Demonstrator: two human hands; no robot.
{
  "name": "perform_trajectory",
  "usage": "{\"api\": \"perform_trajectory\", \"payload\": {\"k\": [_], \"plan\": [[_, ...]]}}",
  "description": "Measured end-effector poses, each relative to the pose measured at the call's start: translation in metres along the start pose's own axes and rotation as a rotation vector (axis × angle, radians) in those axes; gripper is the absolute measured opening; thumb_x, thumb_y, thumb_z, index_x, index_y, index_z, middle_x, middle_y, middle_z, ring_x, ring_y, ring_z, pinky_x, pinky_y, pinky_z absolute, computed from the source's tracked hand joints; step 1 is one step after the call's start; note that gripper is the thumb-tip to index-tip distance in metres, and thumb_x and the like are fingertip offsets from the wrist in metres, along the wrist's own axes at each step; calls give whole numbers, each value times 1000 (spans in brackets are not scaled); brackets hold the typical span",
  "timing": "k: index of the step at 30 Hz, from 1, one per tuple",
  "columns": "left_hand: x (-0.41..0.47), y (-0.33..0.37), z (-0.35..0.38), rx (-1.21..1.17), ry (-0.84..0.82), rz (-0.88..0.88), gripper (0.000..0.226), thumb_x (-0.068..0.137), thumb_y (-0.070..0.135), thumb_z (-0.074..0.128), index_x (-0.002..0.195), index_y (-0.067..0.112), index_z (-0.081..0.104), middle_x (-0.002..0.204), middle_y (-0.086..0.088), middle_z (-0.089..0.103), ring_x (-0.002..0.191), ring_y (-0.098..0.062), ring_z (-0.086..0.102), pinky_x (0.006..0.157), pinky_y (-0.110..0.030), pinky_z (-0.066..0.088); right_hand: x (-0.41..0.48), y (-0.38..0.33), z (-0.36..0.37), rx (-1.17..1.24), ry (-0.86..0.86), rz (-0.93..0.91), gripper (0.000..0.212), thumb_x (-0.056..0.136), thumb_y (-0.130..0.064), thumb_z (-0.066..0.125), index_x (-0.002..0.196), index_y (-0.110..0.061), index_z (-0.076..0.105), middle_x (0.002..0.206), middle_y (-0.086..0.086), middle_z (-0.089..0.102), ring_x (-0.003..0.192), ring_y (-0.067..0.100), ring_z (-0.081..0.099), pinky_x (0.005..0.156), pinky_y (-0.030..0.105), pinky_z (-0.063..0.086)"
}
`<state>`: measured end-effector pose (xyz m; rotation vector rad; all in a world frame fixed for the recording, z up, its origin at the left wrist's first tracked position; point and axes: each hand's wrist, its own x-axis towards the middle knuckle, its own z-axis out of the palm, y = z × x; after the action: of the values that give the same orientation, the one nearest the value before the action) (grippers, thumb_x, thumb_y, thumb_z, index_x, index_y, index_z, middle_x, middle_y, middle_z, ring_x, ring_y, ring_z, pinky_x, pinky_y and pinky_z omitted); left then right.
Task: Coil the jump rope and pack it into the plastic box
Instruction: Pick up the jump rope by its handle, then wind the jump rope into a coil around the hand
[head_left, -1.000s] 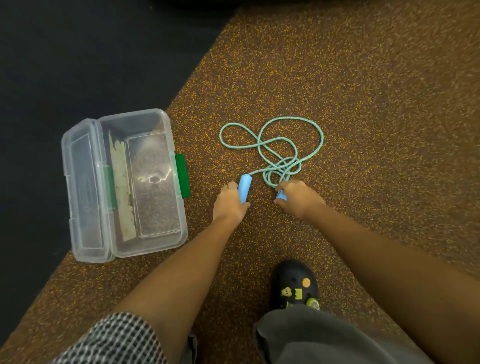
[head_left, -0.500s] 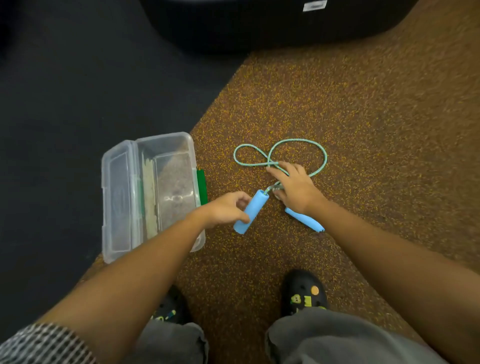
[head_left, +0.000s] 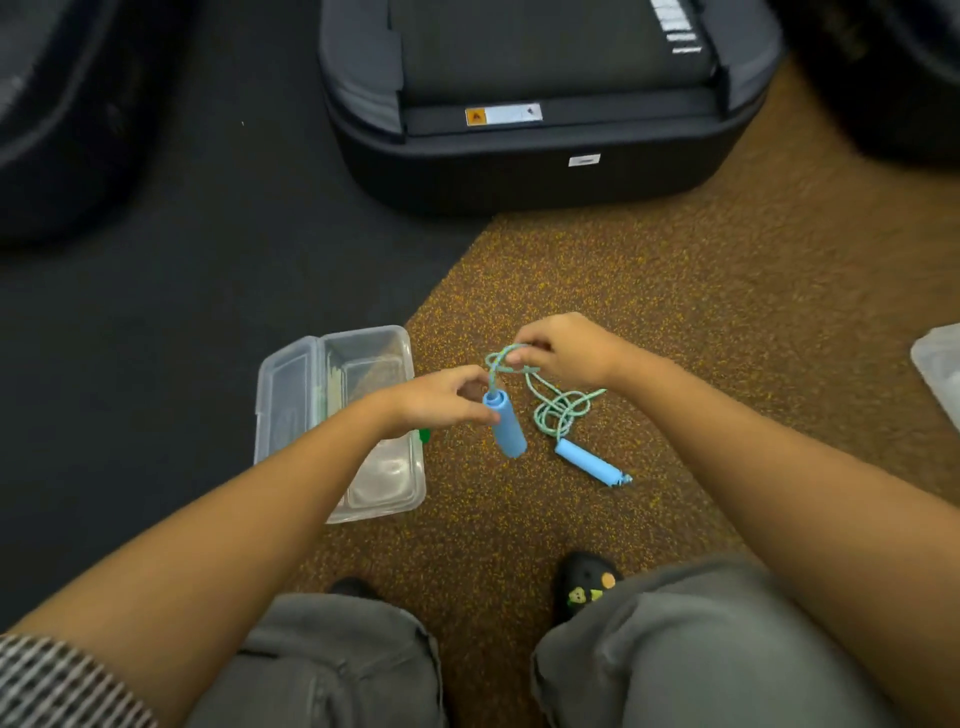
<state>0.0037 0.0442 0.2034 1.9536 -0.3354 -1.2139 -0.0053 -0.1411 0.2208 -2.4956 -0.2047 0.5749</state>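
Note:
The jump rope's teal cord (head_left: 558, 410) hangs in loops between my hands and bunches on the brown floor. My left hand (head_left: 441, 400) grips one blue handle (head_left: 506, 426) near its top, lifted off the floor. My right hand (head_left: 566, 351) pinches a loop of cord above it. The second blue handle (head_left: 589, 461) lies on the floor to the right. The clear plastic box (head_left: 387, 483) sits open to the left, lid folded back, partly hidden by my left forearm.
A large black case (head_left: 530, 156) stands on the floor ahead. Dark flooring (head_left: 182, 312) lies left of the brown speckled mat. Another clear plastic item (head_left: 940, 364) shows at the right edge. My knees and black shoes (head_left: 584, 584) fill the bottom.
Both hands have risen from the floor: the left lifted one handle, the right gathered cord loops upward. The spread rope has drawn in. The camera view tilted up, revealing the black case.

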Motion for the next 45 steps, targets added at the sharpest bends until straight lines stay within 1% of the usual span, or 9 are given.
{"api": "perform_trajectory", "payload": {"k": [4, 8, 12, 16, 20, 23, 32, 39, 45], "plan": [[-27, 17, 2, -52, 95, 76, 31, 85, 25, 62, 115, 22, 55, 121, -11, 61, 108, -20, 58, 98, -36, 43, -15, -28, -7, 33, 50, -29, 23, 90, -32, 54, 93, -13, 67, 61, -10, 48, 58, 3, 42, 57, 23, 34], [-48, 29, 0, -104, 257, 164, 17, 87, 26, 59, 102, 18, 63, 88, -1, 61, 83, -11, 55, 72, -15, 41, -24, -51, -13, 70, 90, -49, 20, 89, -32, 55, 91, -16, 66, 66, -9, 51, 62, 3, 44, 55, 15, 34], [-54, 31, -5, -184, 407, 225, 17, 85, 23, 61, 96, 11, 67, 87, -9, 58, 83, -15, 52, 74, -27, 38, -28, -69, -18, 66, 164, -16, 25, 88, -35, 55, 88, -11, 63, 78, 8, 60, 70, 17, 49, 60, 29, 36], [-60, 37, -8, -290, 383, 286, 7, 87, 14, 56, 90, 16, 62, 72, -3, 61, 65, -5, 59, 68, -17, 45, -29, -82, -20, 109, 263, 9, 21, 87, -33, 57, 81, -13, 59, 75, 6, 55, 70, 16, 45, 57, 21, 32], [-59, 40, -14, -368, 325, 256, 6, 88, 17, 54, 87, 17, 60, 56, 7, 52, 48, -4, 50, 71, -29, 44, -27, -81, -19, 163, 316, 1, 19, 87, -33, 57, 81, -15, 57, 65, -6, 49, 60, 6, 41, 53, 19, 30], [-61, 52, -22, -408, 258, 156, 24, 92, 31, 48, 96, 11, 61, 41, 12, 36, 37, -3, 38, 62, -24, 47, -27, -76, -19, 236, 300, -20, 17, 86, -28, 58, 82, -11, 59, 77, 5, 61, 70, 15, 52, 65, 32, 40], [-73, 49, -33, -246, 217, 108, 49, 92, 48, 40, 55, 17, 46, 42, 7, 31, 42, -9, 37, 59, -21, 41, -36, -55, -34, 394, 296, 18, 24, 81, -37, 64, 81, -13, 62, 59, -7, 44, 53, 6, 36, 52, 22, 30], [-70, 54, -46, -406, 188, 205, 34, 91, 26, 50, 68, 7, 67, 95, -5, 69, 100, -14, 67, 89, -24, 53, -32, -57, -41, 341, 350, 28, 21, 84, -35, 61, 86, -15, 64, 63, -8, 47, 58, 7, 40, 57, 23, 35], [-67, 63, -41, -683, 45, 231, 18, 96, 14, 39, 92, 9, 55, 79, -8, 70, 62, -10, 66, 59, -19, 54, -20, -66, -39, 327, 430, -22, 18, 85, -34, 60, 84, -16, 62, 63, -8, 48, 58, 5, 41, 58, 21, 36]]}}
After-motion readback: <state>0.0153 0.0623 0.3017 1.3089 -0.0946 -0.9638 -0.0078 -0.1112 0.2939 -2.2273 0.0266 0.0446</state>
